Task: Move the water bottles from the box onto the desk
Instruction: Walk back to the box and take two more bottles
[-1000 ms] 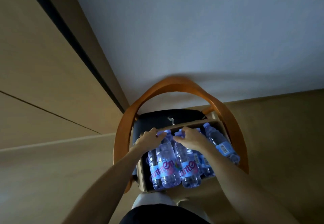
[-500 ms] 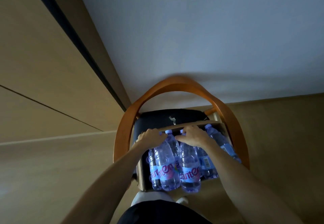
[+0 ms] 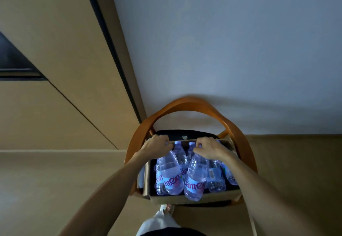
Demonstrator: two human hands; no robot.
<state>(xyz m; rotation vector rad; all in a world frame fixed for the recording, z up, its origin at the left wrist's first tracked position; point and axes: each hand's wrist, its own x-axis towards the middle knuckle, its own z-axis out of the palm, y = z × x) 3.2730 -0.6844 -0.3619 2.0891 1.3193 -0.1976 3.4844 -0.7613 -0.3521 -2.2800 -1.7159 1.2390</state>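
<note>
Both hands now lifting: left hand (image 3: 155, 147) and right hand (image 3: 209, 148) each raise clear plastic water bottle with blue label (image 3: 171, 173) (image 3: 196, 178) by neck, higher above brown cardboard box (image 3: 185, 199) than before. Hands farther apart.

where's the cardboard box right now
In the head view, low and centre-right, the cardboard box sits on the seat of the wooden chair, with both hands reaching into it.

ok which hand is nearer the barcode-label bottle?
Right. The right hand sits just above the barcode-label bottle; the left hand is across the box, gripping another bottle's neck.
</note>
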